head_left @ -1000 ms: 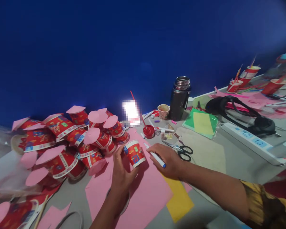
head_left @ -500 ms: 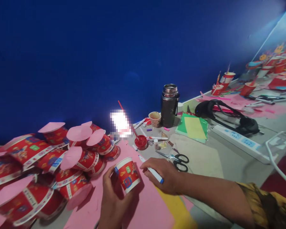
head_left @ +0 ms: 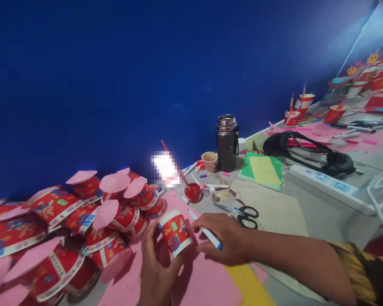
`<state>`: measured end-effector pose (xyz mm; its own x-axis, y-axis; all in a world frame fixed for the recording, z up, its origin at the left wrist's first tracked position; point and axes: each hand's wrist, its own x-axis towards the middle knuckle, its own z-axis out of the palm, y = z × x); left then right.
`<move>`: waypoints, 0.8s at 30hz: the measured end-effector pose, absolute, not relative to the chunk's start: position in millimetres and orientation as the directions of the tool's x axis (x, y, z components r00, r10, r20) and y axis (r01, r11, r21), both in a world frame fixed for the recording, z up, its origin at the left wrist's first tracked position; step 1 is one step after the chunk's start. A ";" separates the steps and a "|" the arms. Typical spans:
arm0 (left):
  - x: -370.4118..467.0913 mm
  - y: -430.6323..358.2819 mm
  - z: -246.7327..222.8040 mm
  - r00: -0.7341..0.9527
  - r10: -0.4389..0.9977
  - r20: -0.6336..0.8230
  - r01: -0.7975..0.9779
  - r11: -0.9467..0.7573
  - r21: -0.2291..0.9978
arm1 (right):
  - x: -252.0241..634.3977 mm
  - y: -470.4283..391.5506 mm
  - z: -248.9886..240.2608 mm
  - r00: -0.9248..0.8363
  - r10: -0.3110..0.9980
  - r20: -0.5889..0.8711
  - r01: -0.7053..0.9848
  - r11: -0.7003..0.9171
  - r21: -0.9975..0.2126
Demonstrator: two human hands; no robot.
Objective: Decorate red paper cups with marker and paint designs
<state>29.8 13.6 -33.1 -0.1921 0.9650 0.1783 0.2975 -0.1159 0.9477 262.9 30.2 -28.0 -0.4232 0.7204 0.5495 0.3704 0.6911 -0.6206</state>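
Note:
My left hand [head_left: 159, 263] is closed round a red printed paper cup [head_left: 175, 233], which it holds tilted above pink paper [head_left: 207, 278]. Close to the cup's right side, my right hand [head_left: 225, 236] grips a white marker pen [head_left: 210, 237] with a blue end. The pen's narrow tip points up and away, clear of the cup. Yellow paper [head_left: 247, 282] lies under the pink sheet below my right hand. Black-handled scissors [head_left: 247, 216] rest just beyond the right hand.
Red cups with pink paper discs [head_left: 115, 212] are piled at left. Farther back stand a red pot [head_left: 193, 193], a small cup [head_left: 210, 161] and an open dark flask [head_left: 226, 144]. A power strip [head_left: 332, 187] and a black headset [head_left: 306, 153] lie at right.
The whole view has shifted slightly, so the things on the table sit a little farther right. Both hands keep their hold on the cup and the marker pen.

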 end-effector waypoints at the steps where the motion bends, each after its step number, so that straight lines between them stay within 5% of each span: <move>1: 29.4 14.0 -33.3 -0.186 0.966 0.181 0.297 -0.121 0.947 | 263.2 30.5 -28.8 -0.428 0.717 0.551 0.365 0.695 -0.620; 10: 35.5 10.4 -28.9 -0.049 0.986 0.157 0.223 -0.142 0.964 | 267.9 35.5 -36.0 -0.440 0.731 0.522 0.373 0.677 -0.635; 18: 32.3 7.3 -34.3 0.137 0.920 0.368 0.424 -0.390 0.817 | 268.8 43.2 -44.4 -0.373 0.707 0.601 0.370 0.707 -0.603; 24: 29.7 1.4 -25.0 0.271 0.886 0.376 0.454 -0.462 0.762 | 269.3 44.6 -38.5 -0.310 0.721 0.620 0.381 0.691 -0.614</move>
